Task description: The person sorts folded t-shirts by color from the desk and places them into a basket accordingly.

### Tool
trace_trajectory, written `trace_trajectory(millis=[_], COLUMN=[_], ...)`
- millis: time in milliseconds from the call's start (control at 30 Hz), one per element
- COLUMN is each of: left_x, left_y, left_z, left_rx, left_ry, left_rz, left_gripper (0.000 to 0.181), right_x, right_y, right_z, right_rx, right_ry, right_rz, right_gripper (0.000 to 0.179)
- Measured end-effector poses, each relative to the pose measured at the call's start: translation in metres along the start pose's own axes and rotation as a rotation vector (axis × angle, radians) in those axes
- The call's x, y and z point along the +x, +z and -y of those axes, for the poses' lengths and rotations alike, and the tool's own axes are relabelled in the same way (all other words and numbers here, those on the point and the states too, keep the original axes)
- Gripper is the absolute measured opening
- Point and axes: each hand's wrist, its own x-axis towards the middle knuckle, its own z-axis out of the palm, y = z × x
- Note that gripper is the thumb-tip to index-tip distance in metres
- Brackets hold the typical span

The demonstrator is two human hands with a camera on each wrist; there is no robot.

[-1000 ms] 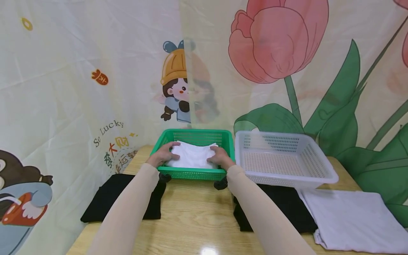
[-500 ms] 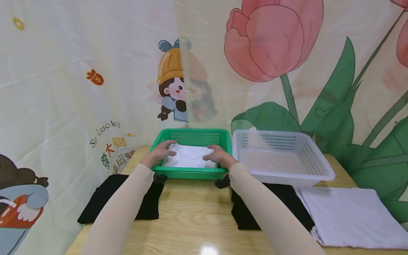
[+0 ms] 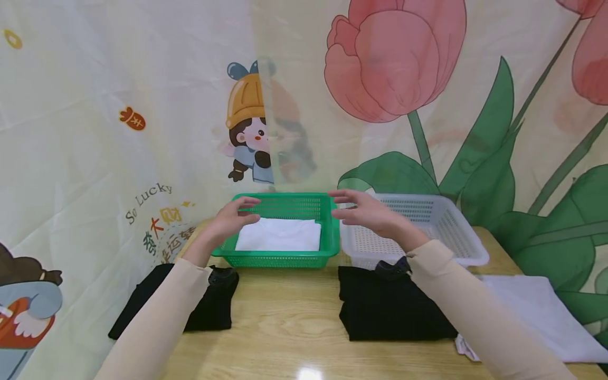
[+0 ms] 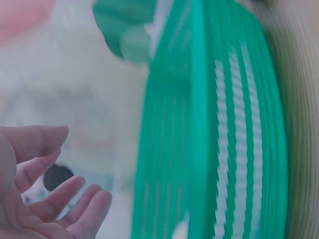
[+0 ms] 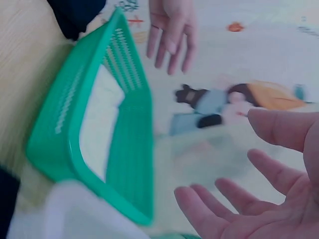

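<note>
A folded white cloth (image 3: 279,236) lies flat in the front part of the green basket (image 3: 275,259). Above the basket's left side hovers my left hand (image 3: 231,216), fingers loosely spread and holding nothing. My right hand (image 3: 368,211) is raised over the gap between the green basket and the white basket (image 3: 458,232), its fingers relaxed and apart from both. In the right wrist view the same cloth (image 5: 99,119) rests inside the green basket, and nothing lies in my right hand (image 5: 259,194). The left wrist view shows my left hand (image 4: 50,194) beside the basket wall, blurred.
On the wooden table (image 3: 280,316), a folded black garment (image 3: 209,311) lies at the left under my left forearm. Another folded black garment (image 3: 389,311) sits in front of the white basket. A folded white garment (image 3: 532,306) is at the right, partly behind my right sleeve.
Both hands have let go of the white cloth and lifted out of the green basket. My right hand has moved right and up, my left hand slightly left and up. The cloth stays in the basket.
</note>
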Motion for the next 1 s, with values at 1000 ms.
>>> trace_trajectory(millis=[1000], left_x=[-0.062], left_y=[0.201], left_z=[-0.065], left_rx=[-0.417], left_ry=[0.190], left_rz=[0.242], left_gripper=[0.045], right_x=[-0.243], right_y=[-0.094], right_z=[-0.152], right_rx=[-0.177], right_ry=[0.126], right_rz=[-0.369], right_gripper=[0.055])
